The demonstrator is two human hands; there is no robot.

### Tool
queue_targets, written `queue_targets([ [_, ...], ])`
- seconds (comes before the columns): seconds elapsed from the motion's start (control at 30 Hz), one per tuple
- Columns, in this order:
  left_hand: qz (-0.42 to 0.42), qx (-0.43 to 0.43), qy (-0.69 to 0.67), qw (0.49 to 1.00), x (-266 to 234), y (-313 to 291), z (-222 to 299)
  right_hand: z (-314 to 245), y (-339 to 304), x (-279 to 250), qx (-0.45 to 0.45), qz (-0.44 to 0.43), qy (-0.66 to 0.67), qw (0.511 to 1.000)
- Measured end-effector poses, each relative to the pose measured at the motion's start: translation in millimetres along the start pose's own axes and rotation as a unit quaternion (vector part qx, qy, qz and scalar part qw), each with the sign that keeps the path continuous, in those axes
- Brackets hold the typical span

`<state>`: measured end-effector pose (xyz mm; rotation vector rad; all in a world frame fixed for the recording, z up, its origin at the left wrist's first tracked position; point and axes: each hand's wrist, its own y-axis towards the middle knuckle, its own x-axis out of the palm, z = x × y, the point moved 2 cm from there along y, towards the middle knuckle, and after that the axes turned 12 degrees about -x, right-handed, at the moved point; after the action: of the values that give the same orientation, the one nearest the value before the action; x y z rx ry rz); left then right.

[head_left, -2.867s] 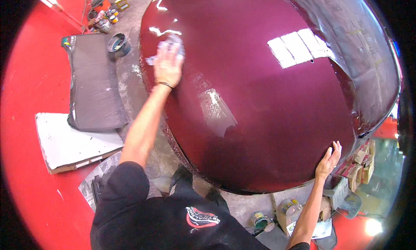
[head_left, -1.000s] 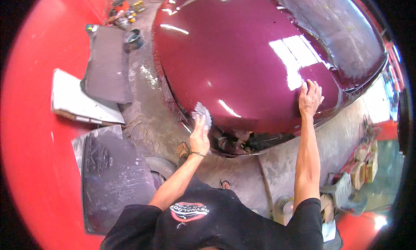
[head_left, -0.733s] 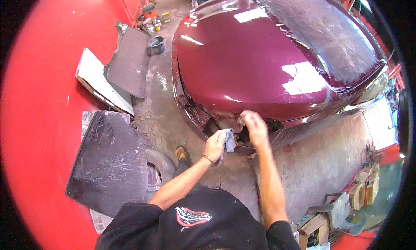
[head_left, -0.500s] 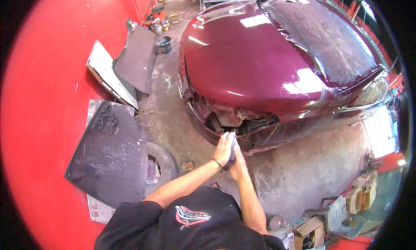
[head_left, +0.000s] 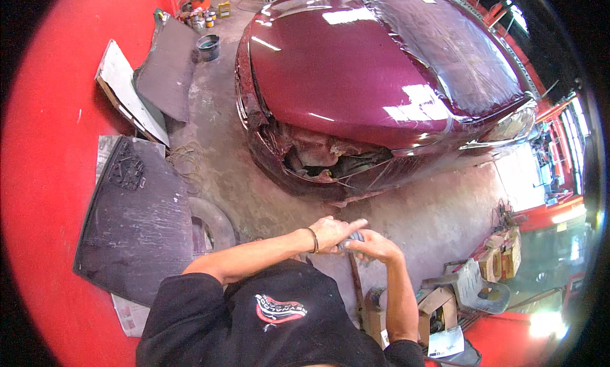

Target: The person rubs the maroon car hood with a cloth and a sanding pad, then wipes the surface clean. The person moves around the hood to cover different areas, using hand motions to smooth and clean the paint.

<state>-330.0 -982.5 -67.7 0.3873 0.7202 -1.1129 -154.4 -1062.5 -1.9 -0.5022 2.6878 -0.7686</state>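
Both my hands meet in front of my chest, well back from the car. A small grey folded sanding sheet (head_left: 350, 240) is held between them. My left hand (head_left: 333, 232) lies over it with a finger stretched out to the right. My right hand (head_left: 375, 245) grips it from below. A dark red car (head_left: 356, 81) stands ahead, its glossy hood facing me. Its front end (head_left: 318, 163) is stripped, with torn metal and an open gap where the bumper would be.
A red wall (head_left: 44, 176) runs along the left. Dark panels (head_left: 136, 221) and a board (head_left: 127, 94) lean or lie by it, with a tyre (head_left: 213, 217) near my left arm. A bucket (head_left: 208, 46) and cans stand far back. Cardboard boxes (head_left: 495, 259) and clutter sit at the right.
I have stepped back from the car. My left hand left the hood with the sheet, my right hand came off the panel, and both now hold the sheet near my chest.
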Motion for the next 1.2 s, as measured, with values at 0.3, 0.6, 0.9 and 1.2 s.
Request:
queue_targets([
  [0.3,0.030,-0.168,-0.367,0.914,1.2,-42.0,-19.9,-1.5,-22.1,18.7,-0.029,0.143,-0.036,0.989],
  [0.6,-0.007,-0.293,-0.471,0.832,55.0,-6.7,-7.5,14.0,10.4,114.3,-0.106,0.281,0.481,0.824],
  [0.9,0.329,0.243,0.032,0.912,-67.6,-27.2,60.7,4.5,-60.6,82.9,-0.207,-0.025,0.710,0.673],
  [1.2,0.183,0.383,0.249,0.870,-7.1,77.2,119.5,59.0,-101.0,18.8,-0.103,0.092,0.321,0.937],
])
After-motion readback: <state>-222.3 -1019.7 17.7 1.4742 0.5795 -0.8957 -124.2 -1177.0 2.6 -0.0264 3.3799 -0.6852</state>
